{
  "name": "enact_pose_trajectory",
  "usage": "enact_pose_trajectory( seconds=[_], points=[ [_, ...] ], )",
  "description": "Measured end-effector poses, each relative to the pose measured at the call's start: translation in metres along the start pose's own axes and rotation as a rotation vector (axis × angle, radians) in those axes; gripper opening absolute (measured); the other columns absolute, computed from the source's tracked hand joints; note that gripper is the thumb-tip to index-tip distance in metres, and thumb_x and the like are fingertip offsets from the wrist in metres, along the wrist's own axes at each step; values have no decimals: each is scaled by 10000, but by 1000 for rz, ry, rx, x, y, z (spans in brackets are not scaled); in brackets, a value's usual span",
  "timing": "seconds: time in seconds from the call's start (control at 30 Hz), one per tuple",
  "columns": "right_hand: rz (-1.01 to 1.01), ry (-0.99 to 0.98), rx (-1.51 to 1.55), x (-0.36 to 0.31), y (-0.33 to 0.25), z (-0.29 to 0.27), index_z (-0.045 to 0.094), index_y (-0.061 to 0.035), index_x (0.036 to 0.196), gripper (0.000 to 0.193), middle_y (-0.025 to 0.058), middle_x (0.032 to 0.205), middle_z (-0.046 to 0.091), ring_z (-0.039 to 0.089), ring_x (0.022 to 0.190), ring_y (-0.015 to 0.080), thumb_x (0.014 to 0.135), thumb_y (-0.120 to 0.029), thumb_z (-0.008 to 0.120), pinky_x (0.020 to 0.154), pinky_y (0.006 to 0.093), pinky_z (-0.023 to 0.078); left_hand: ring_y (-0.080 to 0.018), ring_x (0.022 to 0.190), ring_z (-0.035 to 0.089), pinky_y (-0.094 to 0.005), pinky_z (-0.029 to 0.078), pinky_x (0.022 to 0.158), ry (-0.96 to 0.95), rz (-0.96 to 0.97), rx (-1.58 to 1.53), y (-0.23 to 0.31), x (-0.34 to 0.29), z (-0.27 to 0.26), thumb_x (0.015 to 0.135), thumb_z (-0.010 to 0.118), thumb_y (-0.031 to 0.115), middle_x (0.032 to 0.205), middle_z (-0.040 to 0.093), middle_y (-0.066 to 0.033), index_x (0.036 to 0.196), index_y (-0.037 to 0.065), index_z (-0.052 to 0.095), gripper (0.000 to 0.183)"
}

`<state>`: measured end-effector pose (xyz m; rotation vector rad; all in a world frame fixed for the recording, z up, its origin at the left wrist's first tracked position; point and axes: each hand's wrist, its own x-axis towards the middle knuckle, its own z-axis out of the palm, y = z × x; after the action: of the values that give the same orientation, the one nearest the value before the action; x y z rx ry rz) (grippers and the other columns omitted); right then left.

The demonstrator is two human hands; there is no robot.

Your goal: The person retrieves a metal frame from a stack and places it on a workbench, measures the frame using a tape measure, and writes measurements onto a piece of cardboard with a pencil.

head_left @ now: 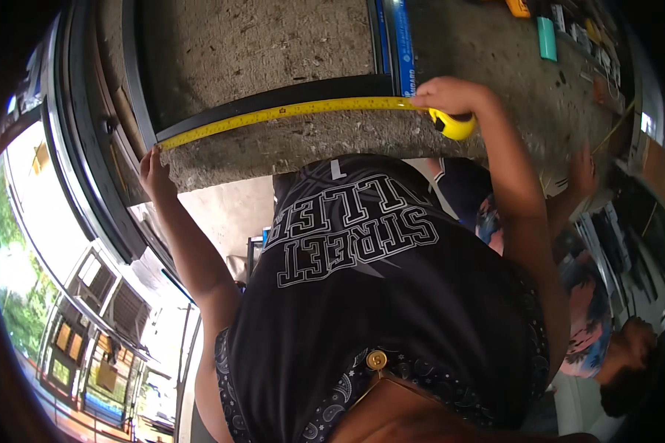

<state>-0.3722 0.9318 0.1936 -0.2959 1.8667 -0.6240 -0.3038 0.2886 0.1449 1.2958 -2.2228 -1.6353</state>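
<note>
A yellow measuring tape [288,112] is stretched along the near bar of a dark metal frame [273,96] on a rough, worn worktable. At the frame's near left corner, my left hand [155,173] pinches the tape's free end. My right hand [451,97] grips the tape by its yellow case [453,125], close to the near right corner. The fingers of that hand press near where the blade leaves the case. A blue printed strip [403,44] covers the frame's right bar, which runs away from me.
Long dark metal profiles [70,111] lie along the left side. Another person [587,317] is at my right, one hand [582,173] over the worktable [510,52]. A turquoise object [546,38] and assorted tools are at the far right. More dark strips [606,244] stand on the right.
</note>
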Motion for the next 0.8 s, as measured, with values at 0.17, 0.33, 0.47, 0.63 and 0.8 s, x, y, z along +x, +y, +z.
enact_pose_trajectory(
  seconds=[0.17, 0.33, 0.47, 0.63, 0.8],
  points=[
    [-38, 1, -16, -6, -10, -5, 737, -72, 975, 485, 76, 920, 721, 644, 821, 201, 971, -487, 486, 782, 353, 485, -123, 1000, 570, -322, 448, 774, -19, 86, -14, 10, 0, -7, 910, 685, 240, 1100, 662, -26, 1103, 87, 658, 248],
    [-19, -68, 100, -3, -16, -14, 696, -4, 965, 409, 53, 848, 713, 679, 694, 151, 981, -384, 546, 667, 326, 532, -141, 1026, 579, -347, 469, 835, -51, 65, -47, 12, 2, -10, 914, 683, 233, 1083, 653, -33, 1131, 65, 637, 278],
    [26, -178, 221, 2, -16, -21, 662, 27, 907, 422, 89, 807, 686, 681, 670, 177, 989, -368, 539, 603, 338, 558, -151, 998, 592, -359, 474, 836, -71, 59, -47, 11, 5, -10, 916, 679, 228, 1058, 654, -36, 1145, 59, 631, 289],
    [145, -271, 372, -1, -19, -27, 633, 47, 878, 456, 124, 789, 662, 696, 695, 214, 989, -383, 529, 565, 388, 594, -178, 1044, 609, -372, 481, 848, -63, 41, -45, 7, 11, -12, 915, 683, 233, 1075, 664, -45, 1177, 62, 626, 319],
    [179, -348, 339, 2, -23, -33, 600, 55, 1053, 427, 136, 935, 655, 705, 771, 253, 985, -363, 545, 592, 447, 607, -200, 1052, 620, -371, 483, 842, -37, 16, -23, 4, 16, -13, 909, 690, 231, 1092, 665, -48, 1189, 67, 623, 331]
  ],
)
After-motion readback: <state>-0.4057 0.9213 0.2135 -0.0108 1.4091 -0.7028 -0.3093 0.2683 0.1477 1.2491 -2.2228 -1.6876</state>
